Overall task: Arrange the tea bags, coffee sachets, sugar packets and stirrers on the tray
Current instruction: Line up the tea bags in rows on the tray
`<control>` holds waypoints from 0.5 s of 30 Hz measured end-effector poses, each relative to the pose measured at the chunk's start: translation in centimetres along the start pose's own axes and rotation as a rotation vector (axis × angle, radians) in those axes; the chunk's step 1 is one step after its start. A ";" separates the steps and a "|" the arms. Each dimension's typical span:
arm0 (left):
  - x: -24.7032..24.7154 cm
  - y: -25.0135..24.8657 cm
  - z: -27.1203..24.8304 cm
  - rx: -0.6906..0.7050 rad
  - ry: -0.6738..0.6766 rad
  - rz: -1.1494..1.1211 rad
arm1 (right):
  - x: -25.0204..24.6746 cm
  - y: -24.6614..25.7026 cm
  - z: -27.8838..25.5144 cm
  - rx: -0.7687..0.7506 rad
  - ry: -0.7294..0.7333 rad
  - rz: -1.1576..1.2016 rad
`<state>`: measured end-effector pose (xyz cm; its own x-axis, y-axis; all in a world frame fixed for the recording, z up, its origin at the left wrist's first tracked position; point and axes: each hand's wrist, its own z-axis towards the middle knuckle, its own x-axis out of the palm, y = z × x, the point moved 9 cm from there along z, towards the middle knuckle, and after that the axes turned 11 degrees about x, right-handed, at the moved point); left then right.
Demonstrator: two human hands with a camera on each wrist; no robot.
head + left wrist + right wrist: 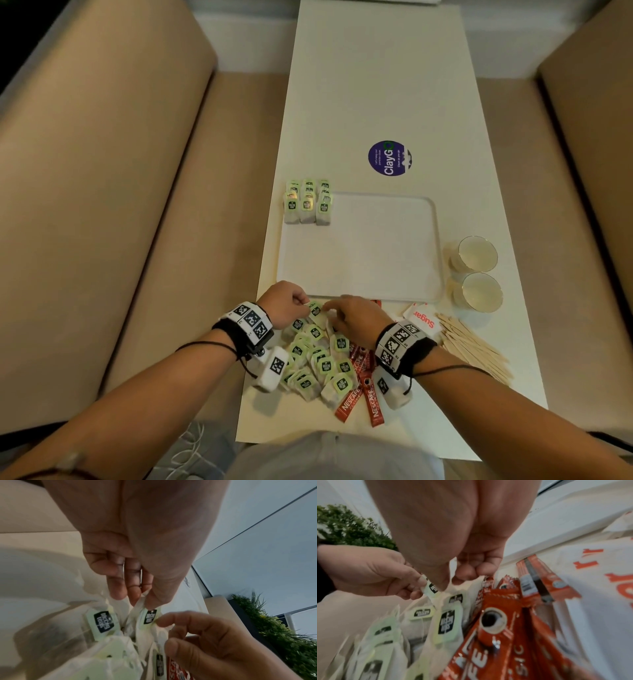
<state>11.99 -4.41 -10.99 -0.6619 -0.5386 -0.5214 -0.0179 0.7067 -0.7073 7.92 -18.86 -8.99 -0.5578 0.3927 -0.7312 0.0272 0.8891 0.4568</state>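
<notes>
A white tray (424,219) lies mid-table, with rows of green-tagged tea bags (308,204) at its far left corner. In front of it sits a loose pile of tea bags (320,359), red coffee sachets (364,390), white sugar packets (423,318) and wooden stirrers (474,346). My left hand (306,303) pinches one tea bag (315,310) by its top just above the pile; thumb and fingers grip above the tag (149,616). My right hand (329,308) meets it there, its thumb and curled fingertips (465,573) closing on the same bag (431,588).
Two paper cups (478,255) (481,293) stand right of the tray. A round purple sticker (388,158) lies on the table beyond it. Beige sofas flank the narrow white table (376,85). Most of the tray's surface is bare.
</notes>
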 end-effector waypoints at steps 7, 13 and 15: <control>-0.2 -2.1 -0.2 0.166 0.027 -0.167 | -1.2 0.3 0.5 0.011 -0.028 0.149; -1.5 -3.1 -0.4 0.207 -0.004 -0.280 | -3.4 0.6 0.0 0.001 -0.053 0.308; -1.0 -3.7 -0.7 0.217 0.047 -0.389 | -4.0 1.0 -0.4 0.015 -0.031 0.405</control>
<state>12.19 -6.22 -7.55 -0.6705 -0.7202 -0.1782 -0.1177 0.3404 -0.9329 9.84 -19.65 -5.43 -0.4740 0.7187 -0.5086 0.2518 0.6642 0.7038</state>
